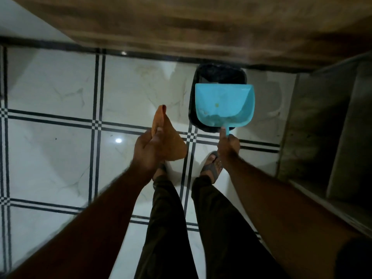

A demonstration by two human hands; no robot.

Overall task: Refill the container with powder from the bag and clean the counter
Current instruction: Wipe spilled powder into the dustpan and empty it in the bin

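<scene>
White floor tiles (50, 87) crossed by dark double lines, a wooden cabinet front (181, 21) along the far edge, a black bin (220, 74) against it as the landmark.

Left of the bin: left hand (150, 150) raised over the floor, fingers curled round an orange cloth (167, 137), thumb pressed on the fold. Cloth soft, limp and light, draping in a loose cone; best held bunched, as now, so no corner trails.

Directly over the bin: turquoise dustpan (223, 103), tipped with its open lip toward the bin's far side, a little pale powder residue (213, 116) gathered near the handle end. Thin, stiff plastic, probably light and a bit slick; short handle the only sensible hold.

At the bin's near rim: right hand (228, 147) wrapped on that handle, forefinger straight along it for steering.

Below the bin: two sandalled feet (211, 164) on the tiles.

Right of the bin: grey open shelving (322, 121).

Container, bag and counter surface out of view. Judged: emptying sweepings, late in the cleaning.
</scene>
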